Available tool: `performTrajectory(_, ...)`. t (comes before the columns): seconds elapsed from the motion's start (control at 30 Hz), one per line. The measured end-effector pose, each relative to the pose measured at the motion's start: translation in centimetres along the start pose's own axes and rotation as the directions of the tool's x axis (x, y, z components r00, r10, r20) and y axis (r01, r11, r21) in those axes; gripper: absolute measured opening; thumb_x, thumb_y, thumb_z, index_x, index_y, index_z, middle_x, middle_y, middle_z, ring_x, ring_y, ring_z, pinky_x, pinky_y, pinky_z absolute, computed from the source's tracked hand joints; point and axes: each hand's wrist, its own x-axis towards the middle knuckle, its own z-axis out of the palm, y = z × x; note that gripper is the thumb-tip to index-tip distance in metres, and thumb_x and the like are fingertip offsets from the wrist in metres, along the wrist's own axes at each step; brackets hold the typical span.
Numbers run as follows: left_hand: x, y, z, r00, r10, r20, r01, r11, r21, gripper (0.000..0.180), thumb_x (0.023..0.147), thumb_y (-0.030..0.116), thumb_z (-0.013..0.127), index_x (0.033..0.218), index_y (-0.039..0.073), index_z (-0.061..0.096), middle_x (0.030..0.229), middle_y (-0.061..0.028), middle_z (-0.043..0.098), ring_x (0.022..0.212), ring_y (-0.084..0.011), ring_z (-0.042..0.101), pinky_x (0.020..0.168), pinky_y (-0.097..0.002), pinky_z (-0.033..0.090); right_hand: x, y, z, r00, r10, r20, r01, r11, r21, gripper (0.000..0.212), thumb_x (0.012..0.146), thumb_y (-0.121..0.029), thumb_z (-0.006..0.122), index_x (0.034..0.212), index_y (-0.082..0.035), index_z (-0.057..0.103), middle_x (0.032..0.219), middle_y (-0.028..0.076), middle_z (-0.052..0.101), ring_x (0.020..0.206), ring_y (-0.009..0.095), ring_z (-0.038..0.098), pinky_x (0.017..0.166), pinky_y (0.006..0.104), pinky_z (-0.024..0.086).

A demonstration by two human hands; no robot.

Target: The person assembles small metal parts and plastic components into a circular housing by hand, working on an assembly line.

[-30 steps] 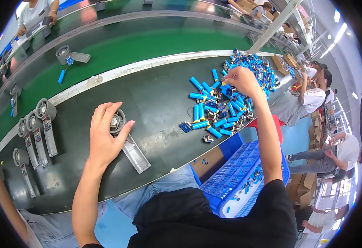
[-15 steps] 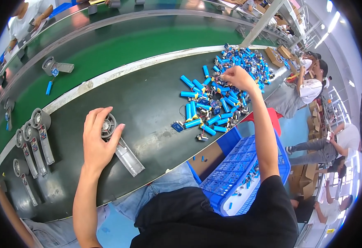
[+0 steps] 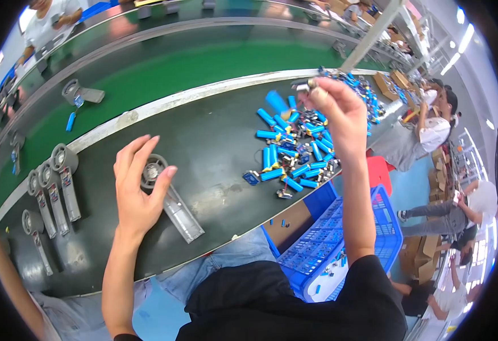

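A grey fan housing [image 3: 183, 217] with a round fan end and a long open trough lies on the dark work surface. My left hand [image 3: 138, 196] is beside its round end, fingers and thumb spread around it without a visible grip. My right hand [image 3: 340, 108] is raised over the battery pile [image 3: 300, 150], pinching a small circuit board [image 3: 301, 87] between thumb and fingers. A blurred blue battery [image 3: 277, 102] hangs close by, seemingly wired to that board. Blue cylindrical cells, wires and small boards make up the pile.
Several similar grey housings [image 3: 66, 184] lie at the left. Another housing [image 3: 84, 94] with a blue cell rests on the green conveyor [image 3: 203, 68]. A blue plastic basket [image 3: 311, 250] stands below the table edge at right. Other people work farther off.
My right hand has lifted from the pile, drawing up the board and a swinging blue battery. My left hand's fingers have shifted slightly off the fan end.
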Motion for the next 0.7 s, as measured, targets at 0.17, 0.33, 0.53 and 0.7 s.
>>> performTrajectory(0.17, 1.2, 4.5, -1.6, 0.998, -0.005, 0.057, 0.041, 0.761, -0.647, 0.053, 0.081, 0.015, 0.077, 0.13, 0.001, 0.063, 0.133, -0.0185, 0.06, 0.125, -0.0295, 0.057, 0.106, -0.0385, 0.042, -5.2, 0.2, 9.0, 0.973, 0.073, 0.221, -0.156, 0.908, 0.388, 0.017, 0.094, -0.001, 0.064, 0.11, 0.0, 0.067, 0.106, 0.018, 0.071, 0.09, 0.023, 0.071, 0.071, 0.033, 0.06)
performTrajectory(0.33, -1.9, 5.2, -1.3, 0.988, -0.13, 0.081, 0.149, 0.687, -0.711, 0.04, 0.09, 0.002, 0.068, 0.13, -0.001, 0.063, 0.127, -0.0171, 0.066, 0.116, -0.0245, 0.063, 0.101, -0.0342, 0.047, -7.7, 1.0, 14.7, 0.939, -0.013, 0.344, -0.06, 0.978, 0.201, 0.022, 0.092, -0.001, 0.068, 0.114, 0.001, 0.069, 0.104, 0.011, 0.072, 0.09, 0.016, 0.07, 0.079, 0.0274, 0.056)
performTrajectory(0.53, -3.7, 3.8, -3.5, 0.888, -0.431, 0.16, 0.454, 0.768, -0.452, 0.019, 0.092, 0.002, 0.065, 0.111, 0.002, 0.069, 0.09, -0.0083, 0.069, 0.061, -0.0115, 0.062, 0.055, -0.0297, 0.048, -8.6, 2.7, 13.5, 0.895, 0.247, 0.371, -0.247, 0.968, -0.048, 0.019, 0.093, -0.002, 0.066, 0.112, 0.001, 0.07, 0.097, 0.007, 0.068, 0.076, 0.009, 0.066, 0.07, 0.0231, 0.054)
performTrajectory(0.7, -4.3, 4.5, -2.0, 0.978, -0.102, 0.182, 0.103, 0.995, 0.003, 0.014, 0.082, 0.013, 0.074, 0.089, 0.006, 0.064, 0.076, -0.0074, 0.056, 0.059, -0.0272, 0.059, 0.054, -0.0352, 0.048, -9.3, 4.0, 13.8, 0.863, 0.286, 0.417, -0.284, 0.956, -0.069, 0.021, 0.091, 0.0, 0.066, 0.111, 0.0, 0.071, 0.1, 0.006, 0.067, 0.072, 0.008, 0.063, 0.064, 0.0212, 0.05)
